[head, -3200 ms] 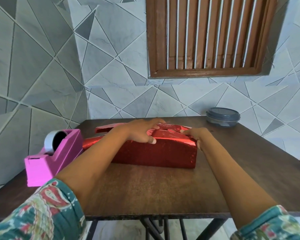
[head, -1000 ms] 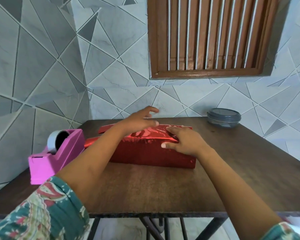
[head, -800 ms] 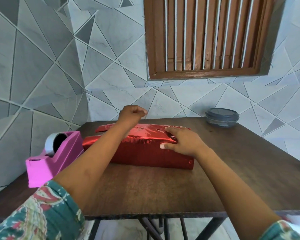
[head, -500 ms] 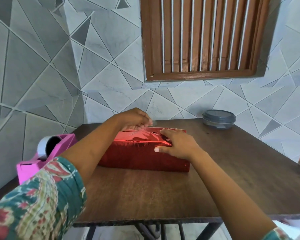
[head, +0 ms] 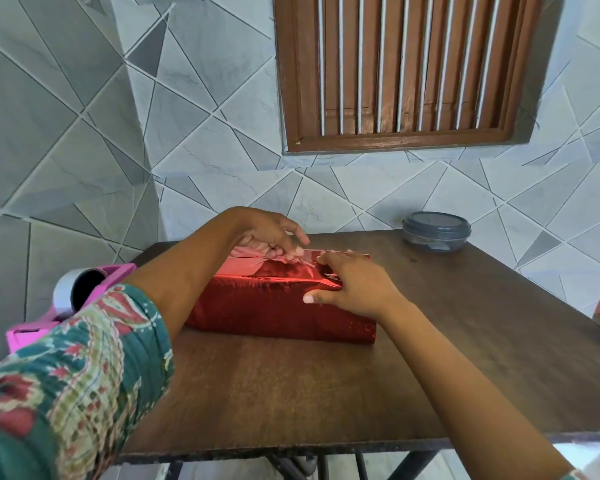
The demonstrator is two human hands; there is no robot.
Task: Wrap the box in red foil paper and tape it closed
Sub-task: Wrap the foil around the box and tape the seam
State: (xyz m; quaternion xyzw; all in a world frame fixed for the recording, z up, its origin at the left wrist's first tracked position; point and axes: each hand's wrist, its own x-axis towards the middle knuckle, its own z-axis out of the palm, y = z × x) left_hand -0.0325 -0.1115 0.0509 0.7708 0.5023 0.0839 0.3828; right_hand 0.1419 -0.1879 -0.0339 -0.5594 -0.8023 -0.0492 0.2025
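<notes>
My left fingers (head: pixel 293 251) curl, pinching the far foil flap (head: pixel 312 253); my right fingers (head: pixel 326 262) lie straight, pressing the box (head: pixel 274 310) beneath them. Front and top look covered; taping remains, with the dispenser (head: pixel 84 296) left of my wrist.

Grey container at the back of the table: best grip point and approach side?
Span the container across its sides just under the lid rim, coming from above and the front. It is round, squat and upright, so opposite sides give an even hold; the wall stands close behind it. The right hand is nearer.
</notes>
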